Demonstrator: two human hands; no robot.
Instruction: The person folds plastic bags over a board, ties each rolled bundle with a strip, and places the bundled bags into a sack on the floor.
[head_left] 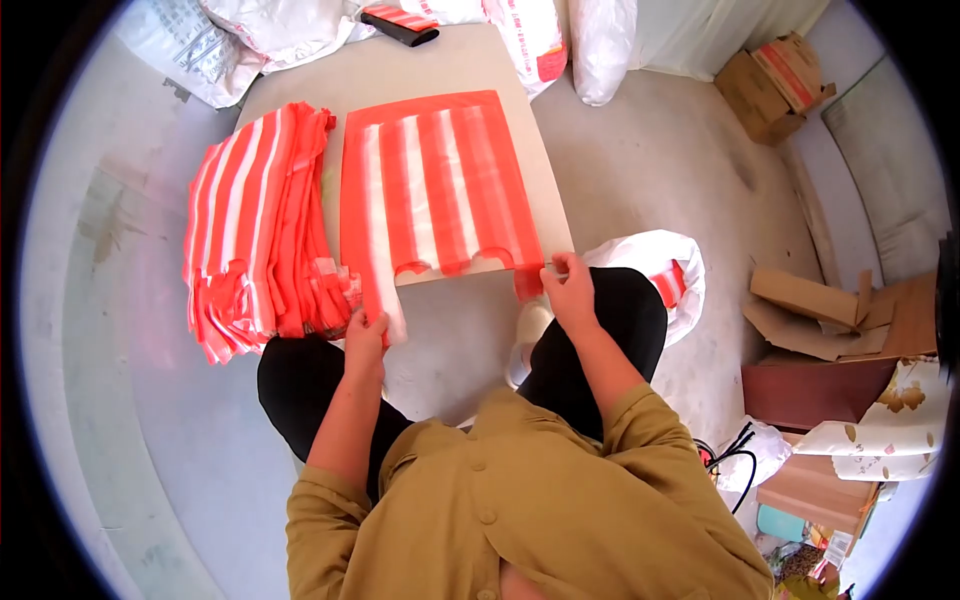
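A red-and-white striped plastic bag lies flat on the beige table, its cut-out handle end toward me. My left hand is closed, pinching the lower end of the left handle, which hangs past the table's near edge. At the right handle, my right hand has its fingers pinched together at the strap's outer side. A thick pile of similar striped bags sits left of the flat one, its lower end bunched and overhanging the edge near my left hand.
A black-ended striped bundle and white sacks are at the table's far end. Beside my right knee stands a white sack with striped material inside. Cardboard boxes sit far right; an opened carton is nearer.
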